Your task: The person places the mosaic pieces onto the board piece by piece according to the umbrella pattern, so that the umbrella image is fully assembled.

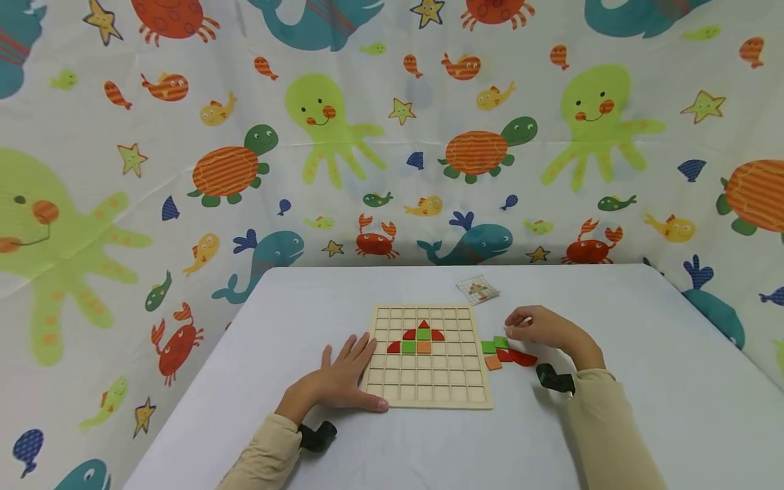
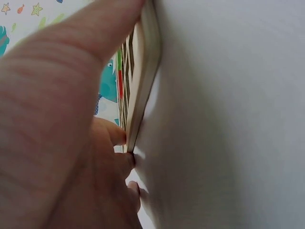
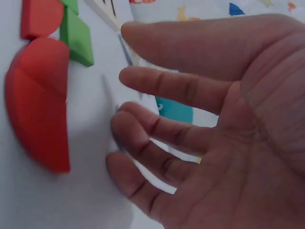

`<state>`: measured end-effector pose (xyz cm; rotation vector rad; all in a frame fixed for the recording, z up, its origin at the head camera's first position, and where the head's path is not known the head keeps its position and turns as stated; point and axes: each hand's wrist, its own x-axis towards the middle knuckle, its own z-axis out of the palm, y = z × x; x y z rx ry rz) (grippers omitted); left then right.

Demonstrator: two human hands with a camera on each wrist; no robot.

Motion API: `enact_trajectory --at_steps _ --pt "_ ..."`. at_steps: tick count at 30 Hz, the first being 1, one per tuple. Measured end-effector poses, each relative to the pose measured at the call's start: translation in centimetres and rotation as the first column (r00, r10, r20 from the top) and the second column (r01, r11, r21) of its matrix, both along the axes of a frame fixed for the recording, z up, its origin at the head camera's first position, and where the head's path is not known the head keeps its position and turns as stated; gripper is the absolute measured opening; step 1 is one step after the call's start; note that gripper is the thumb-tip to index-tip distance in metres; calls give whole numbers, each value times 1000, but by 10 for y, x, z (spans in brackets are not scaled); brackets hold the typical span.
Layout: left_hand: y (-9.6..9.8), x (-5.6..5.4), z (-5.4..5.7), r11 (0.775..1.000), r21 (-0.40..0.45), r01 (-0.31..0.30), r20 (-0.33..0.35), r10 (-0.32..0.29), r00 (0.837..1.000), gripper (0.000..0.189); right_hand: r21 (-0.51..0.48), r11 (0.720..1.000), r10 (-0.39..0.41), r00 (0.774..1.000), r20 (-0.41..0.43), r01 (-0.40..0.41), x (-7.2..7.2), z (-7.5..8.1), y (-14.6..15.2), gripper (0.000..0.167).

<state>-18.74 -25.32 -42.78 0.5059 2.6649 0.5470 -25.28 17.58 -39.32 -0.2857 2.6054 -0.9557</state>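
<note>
A wooden grid board [image 1: 429, 393] lies on the table. In its upper cells sit a red triangle [image 1: 424, 324], several red quarter-round pieces [image 1: 437, 335], green squares [image 1: 408, 348] and an orange square [image 1: 424, 347]. My left hand [image 1: 337, 381] rests against the board's left side, fingers spread and thumb along the near edge. Right of the board, my right hand [image 1: 545, 330] hovers close by the loose pieces, its fingers slightly bent and nothing between them. Those are green squares [image 3: 78, 39], red rounded pieces [image 3: 40, 105] and an orange square [image 1: 493, 363].
A small pattern card [image 1: 478, 290] showing a similar coloured shape on a grid lies behind the board's far right corner. The white table [image 1: 294, 299] ends at a hanging cloth [image 1: 367, 163] printed with sea animals. Each wrist wears a black camera [image 1: 317, 437].
</note>
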Motion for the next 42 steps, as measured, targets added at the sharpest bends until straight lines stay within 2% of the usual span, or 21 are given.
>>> enact_trajectory --at_steps 6,14,19,24,29,33,37,42 --pt "1 -2 0 1000 -2 7 -2 -7 1000 128 -28 1000 -1 1000 31 2 3 -10 7 36" --pt "1 0 -1 1000 -17 -14 0 14 1000 128 22 997 71 996 -56 -70 -3 -18 -9 25" --pt "1 1 2 1000 -2 -13 -6 12 1000 128 90 995 41 995 -88 -33 -3 -16 -19 21" --pt "1 1 3 1000 1 -5 -5 5 1000 128 93 996 -8 997 -82 16 1 -13 -22 20" --pt "0 0 4 1000 2 -3 1 3 1000 128 18 999 -45 986 -158 48 3 -10 -29 14" --pt "-1 -2 4 1000 0 4 4 -4 1000 128 -96 995 -51 977 -207 31 1 -10 -43 8" --pt "-2 -4 4 1000 -3 7 8 -7 1000 128 -212 977 -42 978 -205 -3 0 -9 -63 5" --pt "-1 -4 3 1000 -6 7 7 -7 1000 127 -279 959 -5 981 -196 -51 1 -10 -81 4"
